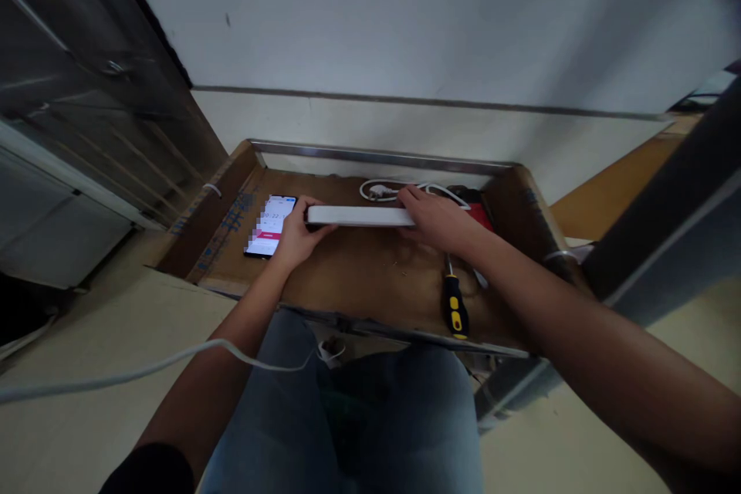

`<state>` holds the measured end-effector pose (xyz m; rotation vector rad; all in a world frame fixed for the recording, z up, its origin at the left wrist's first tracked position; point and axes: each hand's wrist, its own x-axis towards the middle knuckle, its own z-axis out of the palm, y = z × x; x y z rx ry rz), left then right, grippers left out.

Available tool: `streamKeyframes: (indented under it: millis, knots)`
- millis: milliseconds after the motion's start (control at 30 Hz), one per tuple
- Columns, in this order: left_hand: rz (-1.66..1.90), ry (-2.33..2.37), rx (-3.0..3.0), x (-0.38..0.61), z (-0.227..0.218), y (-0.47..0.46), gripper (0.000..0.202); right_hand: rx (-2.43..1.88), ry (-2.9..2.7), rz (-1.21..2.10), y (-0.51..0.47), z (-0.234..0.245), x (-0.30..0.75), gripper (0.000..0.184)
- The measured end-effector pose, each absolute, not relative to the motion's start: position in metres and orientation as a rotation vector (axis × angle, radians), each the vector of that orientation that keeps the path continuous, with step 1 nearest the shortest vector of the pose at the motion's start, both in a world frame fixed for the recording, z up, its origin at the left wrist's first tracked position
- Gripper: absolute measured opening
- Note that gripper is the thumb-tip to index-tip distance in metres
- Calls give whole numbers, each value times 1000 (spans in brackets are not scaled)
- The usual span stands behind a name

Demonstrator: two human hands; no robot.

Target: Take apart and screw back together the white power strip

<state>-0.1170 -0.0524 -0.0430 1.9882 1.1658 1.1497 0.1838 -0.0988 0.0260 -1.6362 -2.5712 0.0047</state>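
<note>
A long white power strip [359, 216] lies across a cardboard-covered surface [359, 278]. My left hand [298, 235] grips its left end, fingers curled round it. At the strip's right end sits my right hand [437, 218], closed over it. The strip's white cable and plug [382, 190] coil just behind. A lit phone [271, 226] rests flat immediately left of my left hand.
A black-and-yellow screwdriver [455, 307] lies near the front edge under my right forearm. A red object [480, 214] is partly hidden behind my right hand. A metal rail [382, 157] edges the back. A white cable [144, 370] crosses my lap.
</note>
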Motion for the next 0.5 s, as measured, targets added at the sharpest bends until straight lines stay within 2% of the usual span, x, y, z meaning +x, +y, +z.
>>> streamKeyframes:
  millis: [133, 200, 267, 400, 500]
  knots:
    - [1014, 1056, 2113, -124, -42, -64, 34, -1575, -2686, 172, -103, 24, 183, 39]
    - [972, 1029, 2170, -127, -43, -67, 37, -1556, -2714, 229, -102, 20, 184, 43]
    - [948, 1007, 2202, -129, -43, -69, 47, -1558, -2720, 237, -100, 14, 185, 50]
    - [906, 996, 2220, -127, -44, -72, 77, -1560, -2713, 183, -98, 3, 185, 75]
    - [910, 1053, 2203, -124, -46, -72, 84, -1554, -2695, 155, -97, -1, 184, 81]
